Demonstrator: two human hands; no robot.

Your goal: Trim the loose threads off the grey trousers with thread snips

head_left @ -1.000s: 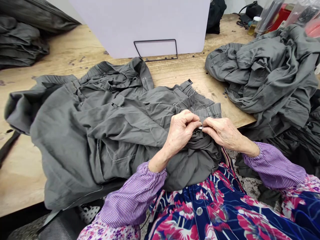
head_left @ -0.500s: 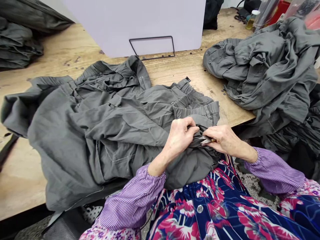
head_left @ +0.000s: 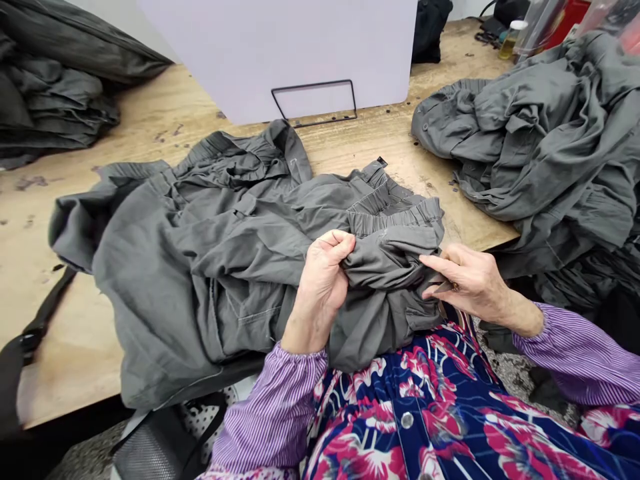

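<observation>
Grey trousers with a gathered elastic waistband point(head_left: 395, 217) lie over the table's front edge toward my lap. My left hand point(head_left: 324, 283) pinches a fold of this cloth between thumb and fingers, just below the waistband. To its right, my right hand point(head_left: 470, 277) is closed around small thread snips point(head_left: 443, 287), largely hidden in the palm. Its index finger reaches out and touches the cloth. More grey garment cloth point(head_left: 155, 280) spreads to the left, with another gathered waistband at its far side.
A grey garment heap point(head_left: 540, 140) hangs over the right table edge, and another pile point(head_left: 55, 100) lies at the back left. A white board point(head_left: 300, 53) with a black wire stand point(head_left: 315, 103) rises at the back. A black strap point(head_left: 47, 313) crosses the left edge.
My hands have moved apart: the left went left along the cloth, the right slightly right. The snips' blades, visible at the fabric before, are now mostly tucked inside the right hand.
</observation>
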